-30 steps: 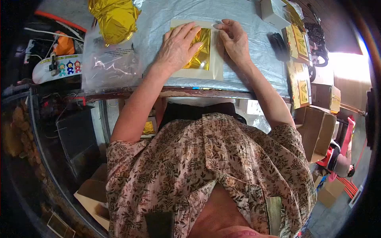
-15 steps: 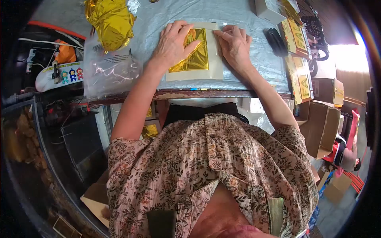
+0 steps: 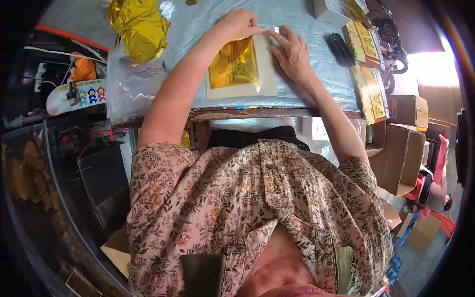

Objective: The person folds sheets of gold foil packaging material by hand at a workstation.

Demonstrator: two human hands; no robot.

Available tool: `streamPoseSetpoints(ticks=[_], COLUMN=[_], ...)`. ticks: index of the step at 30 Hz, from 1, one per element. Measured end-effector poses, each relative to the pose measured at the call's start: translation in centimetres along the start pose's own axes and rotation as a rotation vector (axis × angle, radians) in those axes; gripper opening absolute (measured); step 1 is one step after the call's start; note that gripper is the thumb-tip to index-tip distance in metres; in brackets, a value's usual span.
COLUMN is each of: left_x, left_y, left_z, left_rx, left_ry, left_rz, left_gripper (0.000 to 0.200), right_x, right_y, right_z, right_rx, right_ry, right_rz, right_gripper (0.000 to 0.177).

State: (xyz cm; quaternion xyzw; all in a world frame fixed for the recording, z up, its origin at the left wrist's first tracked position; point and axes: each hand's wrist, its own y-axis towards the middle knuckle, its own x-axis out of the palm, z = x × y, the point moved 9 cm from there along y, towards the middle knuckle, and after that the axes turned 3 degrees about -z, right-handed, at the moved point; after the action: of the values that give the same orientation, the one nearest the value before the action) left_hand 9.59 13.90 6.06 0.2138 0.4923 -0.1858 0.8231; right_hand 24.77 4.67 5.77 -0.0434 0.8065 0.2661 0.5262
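Observation:
A flat gold foil piece (image 3: 233,67) lies on a pale rectangular sheet (image 3: 267,74) on the silvery covered table. My left hand (image 3: 237,24) is at the sheet's top edge, its fingers closed in a pinch; what they hold is too small to make out. Beside it, my right hand (image 3: 293,53) rests at the sheet's upper right, fingers spread, the index fingertip near the top edge. Clear plastic bags (image 3: 136,86) lie to the left of the sheet, with crumpled gold foil (image 3: 140,32) above them.
A black object (image 3: 340,49) and a white box (image 3: 330,12) sit on the table's right side, near printed gold packages (image 3: 368,91). Cardboard boxes (image 3: 396,158) stand at the right. A skateboard (image 3: 76,96) lies at the left, and a person (image 3: 435,190) is far right.
My left hand has moved up and right, off the gold foil to the sheet's top edge, and its fingers have closed. My right hand has shifted slightly, its fingers more spread.

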Motion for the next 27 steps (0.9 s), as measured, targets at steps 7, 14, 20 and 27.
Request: streamPoseSetpoints(ticks=[7,14,20,27], left_x=[-1.6,-8.9,-11.9,-6.0], left_y=[-1.5,-7.0,-15.1,-19.7], left_z=[-3.5,-1.7,4.6,9.8], left_rx=[-0.142,-0.137,0.071,0.209], left_ry=[-0.508,-1.066,-0.998,-0.676], left_rz=[-0.212,0.225,0.712,0.562], left_gripper=[0.025,0.017,0.028,0.066], right_x=[-3.8,-4.1,-10.2,-12.3], right_y=[-2.2,-3.1,-1.3,-3.8], right_z=[2.5,2.1,-1.7,-5.4], right_rx=[0.304,0.541,0.435,0.145], right_ry=[0.626,1.316,1.285,1.169], right_rz=[0.112,0.146,0.363,0.447], right_gripper=[0.058,0.049,0.033,0.033])
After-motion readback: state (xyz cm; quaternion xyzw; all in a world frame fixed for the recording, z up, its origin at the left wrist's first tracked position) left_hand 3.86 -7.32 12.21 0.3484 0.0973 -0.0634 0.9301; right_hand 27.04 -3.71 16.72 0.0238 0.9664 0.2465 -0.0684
